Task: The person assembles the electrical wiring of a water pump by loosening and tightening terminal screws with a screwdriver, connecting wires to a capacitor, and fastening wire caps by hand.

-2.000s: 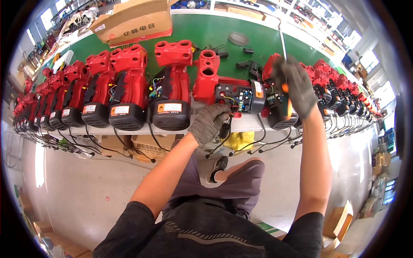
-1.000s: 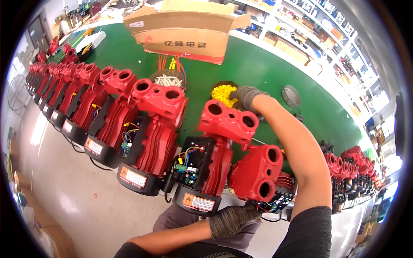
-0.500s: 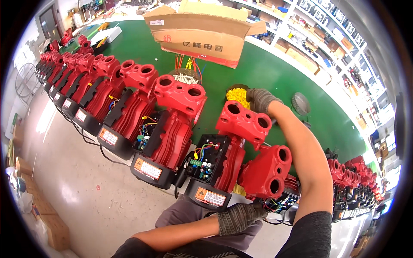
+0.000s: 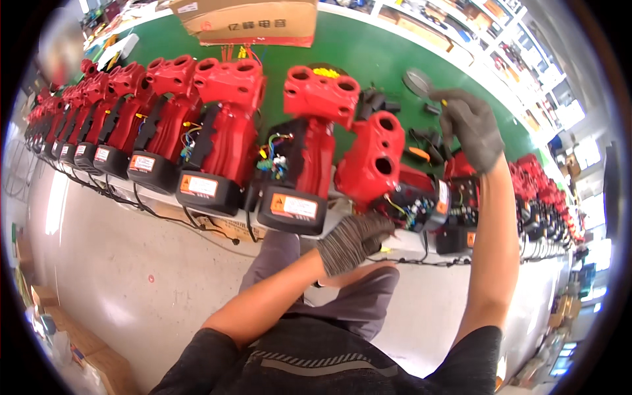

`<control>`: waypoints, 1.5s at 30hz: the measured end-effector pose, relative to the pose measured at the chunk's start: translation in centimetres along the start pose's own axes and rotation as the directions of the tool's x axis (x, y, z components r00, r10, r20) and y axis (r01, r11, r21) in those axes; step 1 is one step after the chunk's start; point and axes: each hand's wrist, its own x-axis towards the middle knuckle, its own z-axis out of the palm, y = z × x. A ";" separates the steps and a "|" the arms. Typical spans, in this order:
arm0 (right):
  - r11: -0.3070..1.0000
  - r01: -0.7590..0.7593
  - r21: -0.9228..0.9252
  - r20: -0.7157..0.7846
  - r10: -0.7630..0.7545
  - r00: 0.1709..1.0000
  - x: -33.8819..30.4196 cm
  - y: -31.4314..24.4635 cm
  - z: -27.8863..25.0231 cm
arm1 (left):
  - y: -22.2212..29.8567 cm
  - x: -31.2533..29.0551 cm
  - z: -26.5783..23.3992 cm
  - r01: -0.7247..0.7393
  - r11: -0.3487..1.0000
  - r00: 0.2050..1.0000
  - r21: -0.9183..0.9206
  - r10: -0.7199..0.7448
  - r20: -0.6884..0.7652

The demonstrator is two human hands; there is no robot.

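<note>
My right hand [image 4: 471,128], in a grey glove, is raised over the green table [image 4: 368,39] on the right. A small yellow wire cap [image 4: 444,103] shows at its pinched fingertips. At the table's near edge my left hand [image 4: 355,242], in a striped grey glove, has its fingers curled; what they grip, if anything, is hidden. That hand is just below a red pump [image 4: 372,161] tipped on its side, whose open wiring box [image 4: 413,209] shows coloured wires and a circuit board. Left of it an upright red pump [image 4: 315,155] has its wiring exposed too.
Several red pumps [image 4: 227,141] with black ends line the table edge to the left, and more [image 4: 533,181] stand at right. Behind are a bowl of yellow caps [image 4: 327,72], a cardboard box [image 4: 250,25], a mesh dish [image 4: 416,83], black parts and an orange-handled tool [image 4: 419,154].
My right hand has left the bowl of yellow caps and moved right, a yellow cap at its fingertips. My left hand appears higher in the picture. The view has shifted to the right.
</note>
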 end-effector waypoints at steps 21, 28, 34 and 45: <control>0.935 0.000 0.355 -0.475 0.181 0.861 -21.7 9.2 13.9 | 4.1 2.1 -1.1 0.452 0.892 0.890 -0.020 -0.450 0.069; 0.966 -0.028 0.257 -0.477 0.152 0.866 -21.3 8.8 14.0 | 3.4 1.7 -1.1 0.421 0.905 0.905 -0.051 -0.417 0.079; 0.994 -0.040 0.097 -0.443 0.080 0.893 -20.9 7.9 13.6 | 3.5 1.8 -0.9 0.468 0.882 0.882 -0.066 -0.460 0.101; 0.954 0.039 -0.298 -0.327 -0.141 0.934 -19.6 7.6 12.5 | 3.2 1.7 -1.1 0.334 0.942 0.941 0.005 -0.334 0.056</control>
